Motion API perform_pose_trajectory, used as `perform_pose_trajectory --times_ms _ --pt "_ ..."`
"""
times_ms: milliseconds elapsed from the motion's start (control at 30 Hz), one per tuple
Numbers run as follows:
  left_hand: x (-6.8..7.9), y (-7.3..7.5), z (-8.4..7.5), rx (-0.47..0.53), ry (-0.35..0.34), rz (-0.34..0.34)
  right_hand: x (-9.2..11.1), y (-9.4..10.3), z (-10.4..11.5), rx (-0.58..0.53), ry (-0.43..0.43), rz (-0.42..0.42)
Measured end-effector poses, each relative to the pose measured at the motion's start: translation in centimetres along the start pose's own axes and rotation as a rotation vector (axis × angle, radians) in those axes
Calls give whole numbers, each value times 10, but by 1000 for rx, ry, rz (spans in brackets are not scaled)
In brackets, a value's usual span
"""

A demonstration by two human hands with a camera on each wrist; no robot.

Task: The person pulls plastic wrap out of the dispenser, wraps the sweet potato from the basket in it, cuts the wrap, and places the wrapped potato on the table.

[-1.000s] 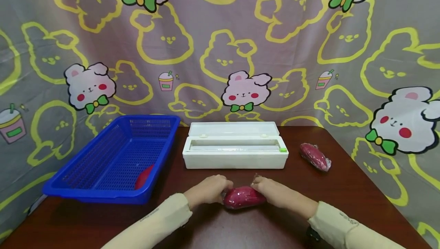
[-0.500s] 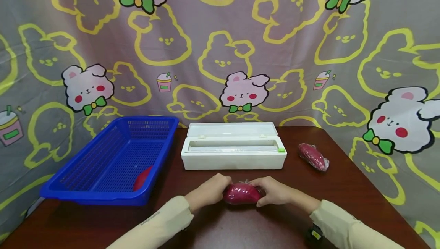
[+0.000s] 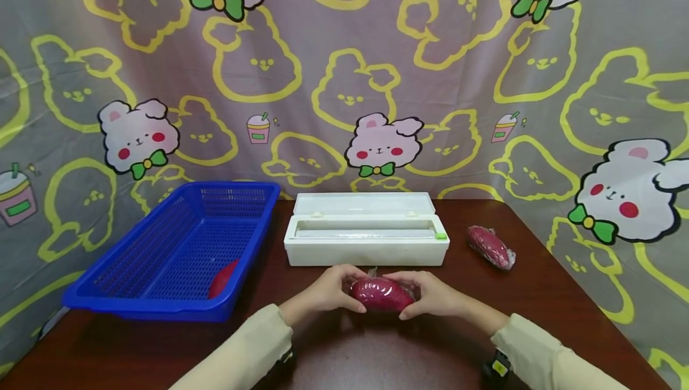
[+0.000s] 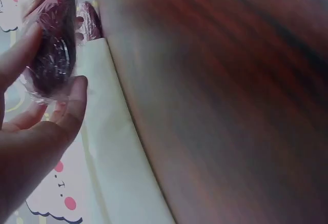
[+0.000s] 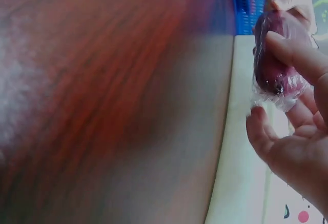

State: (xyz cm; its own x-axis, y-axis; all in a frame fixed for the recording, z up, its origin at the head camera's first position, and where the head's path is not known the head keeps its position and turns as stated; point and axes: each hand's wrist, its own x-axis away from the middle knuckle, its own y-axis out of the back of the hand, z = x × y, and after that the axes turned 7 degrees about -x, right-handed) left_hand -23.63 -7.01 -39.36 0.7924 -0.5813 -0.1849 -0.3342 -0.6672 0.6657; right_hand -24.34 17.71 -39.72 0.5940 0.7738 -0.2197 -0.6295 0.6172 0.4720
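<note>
Wrapped red item (image 3: pixel 382 294) at lower centre of head view, pinched at its left end by left hand (image 3: pixel 335 289), right end by right hand (image 3: pixel 435 295). Versus 0.5 s ago: left thumb now shows along its near side; white box (image 3: pixel 366 254) unmoved.

Glossy plastic film (image 3: pixel 379 293), wood-grained table (image 3: pixel 371 354)

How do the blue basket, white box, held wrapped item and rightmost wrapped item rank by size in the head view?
1. Blue basket
2. White box
Unsure: held wrapped item and rightmost wrapped item; the held one is nearer.
</note>
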Motion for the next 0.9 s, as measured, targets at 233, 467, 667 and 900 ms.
perform_pose_trajectory --times_ms 233,467,667,900 --pt "2 -1 -1 137 25 -5 1 2 -2 -193 -18 44" --pt "2 0 1 326 65 37 0 1 0 -237 -10 33" --pt "1 0 3 441 92 76 2 0 3 -237 -18 13" --pt "2 1 7 553 94 101 7 4 6 -329 66 59"
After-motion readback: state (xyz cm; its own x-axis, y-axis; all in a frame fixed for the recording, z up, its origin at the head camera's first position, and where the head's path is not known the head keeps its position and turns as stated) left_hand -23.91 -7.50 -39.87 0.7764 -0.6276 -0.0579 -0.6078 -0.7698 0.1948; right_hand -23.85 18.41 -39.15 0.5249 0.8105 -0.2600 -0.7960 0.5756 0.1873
